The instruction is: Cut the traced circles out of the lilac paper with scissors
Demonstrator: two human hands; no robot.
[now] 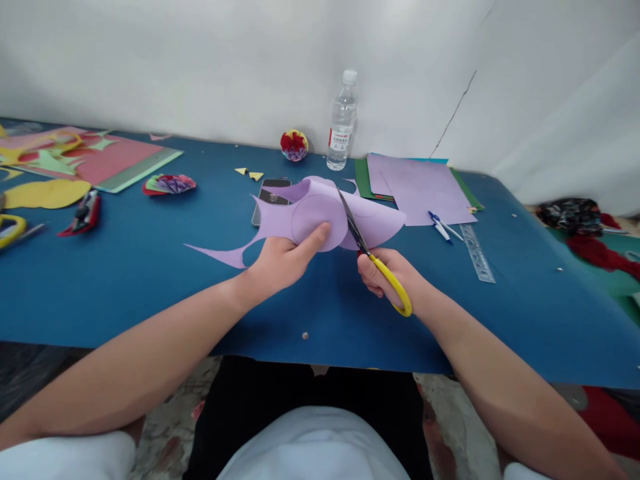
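Note:
My left hand [284, 259] pinches a sheet of lilac paper [320, 217] held above the blue table [150, 267]; a circle is partly cut out of it and pointed offcuts trail to the left. My right hand [387, 273] grips yellow-handled scissors [373, 257], whose blades are in the paper along the circle's right edge. A dark phone [270, 195] lies flat under the paper.
A water bottle [342, 121] and a coloured paper ball [294, 145] stand at the wall. Lilac and green sheets [420, 183], pens [443, 228] and a clear ruler [477, 253] lie right. Paper scraps, a folded paper flower [170, 183] and a red cutter [83, 213] lie left.

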